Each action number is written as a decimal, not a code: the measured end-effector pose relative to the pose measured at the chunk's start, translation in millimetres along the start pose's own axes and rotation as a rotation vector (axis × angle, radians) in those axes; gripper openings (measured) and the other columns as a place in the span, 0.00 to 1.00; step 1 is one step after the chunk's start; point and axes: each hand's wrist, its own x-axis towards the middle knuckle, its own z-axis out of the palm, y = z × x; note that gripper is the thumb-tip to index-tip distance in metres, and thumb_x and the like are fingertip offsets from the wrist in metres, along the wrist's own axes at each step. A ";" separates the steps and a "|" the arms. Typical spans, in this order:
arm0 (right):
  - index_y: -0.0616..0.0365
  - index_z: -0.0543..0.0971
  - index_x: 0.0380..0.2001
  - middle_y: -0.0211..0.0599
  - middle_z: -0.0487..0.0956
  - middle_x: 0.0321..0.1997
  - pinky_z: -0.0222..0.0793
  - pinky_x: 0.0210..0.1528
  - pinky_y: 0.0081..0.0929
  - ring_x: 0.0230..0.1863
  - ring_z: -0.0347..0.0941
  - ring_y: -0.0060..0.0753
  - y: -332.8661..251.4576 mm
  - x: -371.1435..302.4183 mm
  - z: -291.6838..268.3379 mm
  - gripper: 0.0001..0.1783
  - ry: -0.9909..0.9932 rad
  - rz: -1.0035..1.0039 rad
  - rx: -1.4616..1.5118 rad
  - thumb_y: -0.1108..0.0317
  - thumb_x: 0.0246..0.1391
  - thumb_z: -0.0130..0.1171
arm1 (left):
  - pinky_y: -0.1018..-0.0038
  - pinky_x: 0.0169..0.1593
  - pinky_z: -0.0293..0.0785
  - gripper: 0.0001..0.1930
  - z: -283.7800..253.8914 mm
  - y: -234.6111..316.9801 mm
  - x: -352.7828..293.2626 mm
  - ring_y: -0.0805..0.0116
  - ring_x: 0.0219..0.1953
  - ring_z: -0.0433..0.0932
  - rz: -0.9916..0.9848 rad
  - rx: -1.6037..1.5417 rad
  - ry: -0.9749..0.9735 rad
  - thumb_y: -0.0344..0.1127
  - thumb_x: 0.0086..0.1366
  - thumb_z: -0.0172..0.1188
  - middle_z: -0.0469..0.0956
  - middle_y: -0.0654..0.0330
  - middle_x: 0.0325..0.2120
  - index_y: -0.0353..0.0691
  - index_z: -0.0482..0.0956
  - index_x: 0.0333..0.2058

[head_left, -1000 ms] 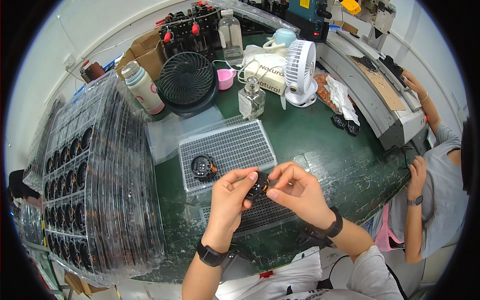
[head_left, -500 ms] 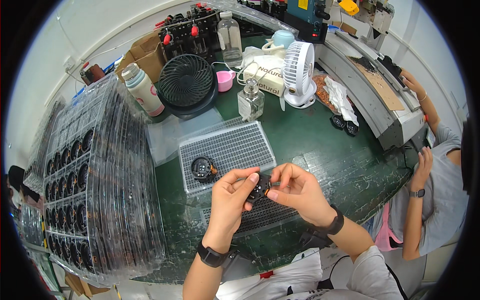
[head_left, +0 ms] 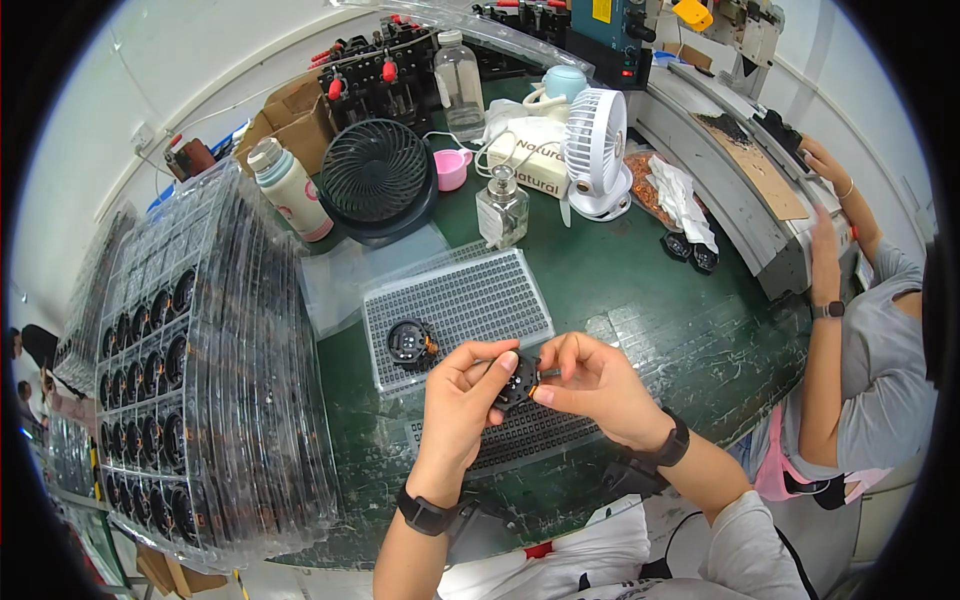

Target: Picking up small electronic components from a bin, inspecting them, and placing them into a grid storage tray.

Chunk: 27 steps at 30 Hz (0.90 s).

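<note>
Above the green table, both hands hold one small black housing [head_left: 517, 381] with an orange tab at its right side. My left hand [head_left: 459, 398] pinches its left edge between thumb and fingers. The thumb and fingers of my right hand [head_left: 606, 391] close on the right edge, by the orange tab. A similar round black housing [head_left: 407, 343], also with an orange strip, lies on a sheet of small dark pieces in rows [head_left: 480, 290] just beyond my left hand. Another such sheet [head_left: 535, 437] lies under my hands, partly hidden by them.
Tall stacks of clear plastic trays [head_left: 235, 400] with round black parts stand at the left. Along the back are a black fan [head_left: 375, 175], a white fan [head_left: 597, 150], a glass bottle [head_left: 502, 212] and a pink cup [head_left: 452, 170]. A co-worker's arm [head_left: 825, 370] is at the machine on the right.
My grip on the housing looks nearly the same, with slight finger shifts. The view has moved a little. The co-worker's nearer hand has risen toward the machine.
</note>
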 end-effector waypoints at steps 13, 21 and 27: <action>0.58 0.69 0.37 0.29 0.70 0.42 0.67 0.49 0.20 0.45 0.69 0.19 7.4 2.1 -4.2 0.10 0.088 -0.046 -0.293 0.78 0.54 0.58 | 0.87 0.20 0.49 0.07 -78.3 14.9 24.4 0.88 0.18 0.61 0.457 0.344 0.659 0.32 0.59 0.64 0.74 0.71 0.20 0.36 0.80 0.34; 0.58 0.70 0.38 0.28 0.70 0.41 0.68 0.47 0.19 0.44 0.69 0.19 14.4 5.1 -6.5 0.10 0.056 -0.020 -0.327 0.77 0.54 0.58 | 0.88 0.25 0.56 0.08 -77.6 11.3 32.4 0.88 0.21 0.63 0.422 0.412 0.618 0.29 0.57 0.66 0.74 0.71 0.22 0.32 0.81 0.34; 0.59 0.70 0.37 0.28 0.71 0.40 0.68 0.47 0.18 0.44 0.69 0.18 13.0 1.5 -4.0 0.09 0.042 -0.026 -0.336 0.77 0.54 0.58 | 0.86 0.23 0.54 0.11 -73.2 6.8 33.5 0.87 0.19 0.58 0.508 0.599 0.658 0.33 0.57 0.66 0.72 0.71 0.22 0.33 0.81 0.36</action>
